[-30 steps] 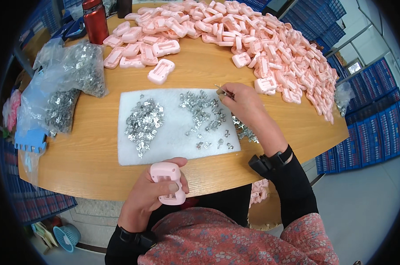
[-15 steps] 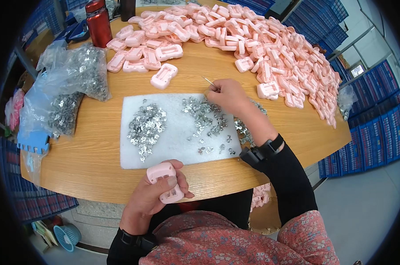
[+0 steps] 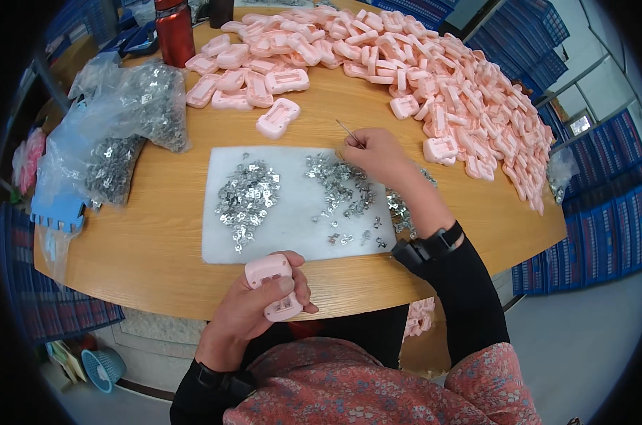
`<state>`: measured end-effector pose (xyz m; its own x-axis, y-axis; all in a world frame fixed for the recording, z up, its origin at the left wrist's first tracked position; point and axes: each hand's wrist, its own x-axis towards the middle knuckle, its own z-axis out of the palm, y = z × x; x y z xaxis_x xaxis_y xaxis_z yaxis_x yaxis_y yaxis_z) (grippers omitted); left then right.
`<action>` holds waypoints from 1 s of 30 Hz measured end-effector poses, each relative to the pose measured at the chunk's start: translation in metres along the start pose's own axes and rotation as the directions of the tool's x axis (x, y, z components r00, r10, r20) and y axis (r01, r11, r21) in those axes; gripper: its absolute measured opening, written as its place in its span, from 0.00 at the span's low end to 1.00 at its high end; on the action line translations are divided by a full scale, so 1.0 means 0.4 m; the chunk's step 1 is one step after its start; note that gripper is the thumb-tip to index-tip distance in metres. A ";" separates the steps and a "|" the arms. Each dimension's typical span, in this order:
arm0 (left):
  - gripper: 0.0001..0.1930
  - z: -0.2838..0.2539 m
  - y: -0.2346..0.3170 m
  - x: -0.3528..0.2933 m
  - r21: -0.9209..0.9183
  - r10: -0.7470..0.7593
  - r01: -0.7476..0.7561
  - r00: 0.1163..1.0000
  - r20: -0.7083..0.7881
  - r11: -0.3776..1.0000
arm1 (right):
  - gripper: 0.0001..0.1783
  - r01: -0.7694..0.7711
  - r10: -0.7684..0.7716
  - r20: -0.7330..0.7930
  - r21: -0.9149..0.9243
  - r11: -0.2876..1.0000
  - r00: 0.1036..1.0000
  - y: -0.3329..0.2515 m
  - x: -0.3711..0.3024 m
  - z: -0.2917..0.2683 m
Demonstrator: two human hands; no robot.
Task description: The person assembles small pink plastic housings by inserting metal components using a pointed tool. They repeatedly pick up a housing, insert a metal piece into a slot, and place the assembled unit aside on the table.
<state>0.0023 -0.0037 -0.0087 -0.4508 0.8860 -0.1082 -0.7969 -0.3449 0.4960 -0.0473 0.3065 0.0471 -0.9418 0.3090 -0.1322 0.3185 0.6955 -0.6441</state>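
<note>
My left hand (image 3: 241, 313) is closed round a pale pink plastic housing (image 3: 267, 270) near the table's front edge. Its thumb lies across small openings in the housing, where bits of metal show. Over the far right part of a white foam mat (image 3: 293, 237), my right hand (image 3: 379, 156) is closed in a pinch on a thin metal rod (image 3: 346, 130) that points up and away to the left. Just below those fingers lies a loose heap of small silver metal clips (image 3: 335, 180). A denser pile of clips (image 3: 246, 198) covers the mat's left part.
A large heap of pink housings (image 3: 470, 106) spreads over the table's far and right side; a single housing (image 3: 278, 117) lies beyond the mat. Clear bags of metal clips (image 3: 154, 106) sit at the left, near a red flask (image 3: 174, 35). More clips (image 3: 400, 212) lie under my right forearm.
The whole view has shifted slightly, so the table appears farther right and a little higher. Both hands keep their grips and hold nearly the same places over the table.
</note>
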 end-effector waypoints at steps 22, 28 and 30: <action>0.21 0.061 -0.012 0.053 0.229 0.149 -0.080 0.942 -0.300 0.970 | 0.10 0.304 -0.314 0.007 0.226 0.925 0.949 -0.120 -0.369 0.101; 0.20 0.057 -0.018 0.053 0.338 0.177 -0.071 0.939 -0.295 0.939 | 0.07 0.047 -0.113 0.136 0.412 0.910 0.984 -0.072 -0.380 0.127; 0.20 0.058 -0.019 0.051 0.369 0.179 -0.064 0.941 -0.286 0.927 | 0.05 -0.020 -0.080 0.178 0.500 0.866 0.981 -0.069 -0.383 0.135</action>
<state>0.0085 0.0241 0.0055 -0.6817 0.6840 -0.2595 -0.5616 -0.2619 0.7849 0.0822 0.2048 0.0444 -0.9683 0.1319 -0.2121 0.2411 0.2718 -0.9317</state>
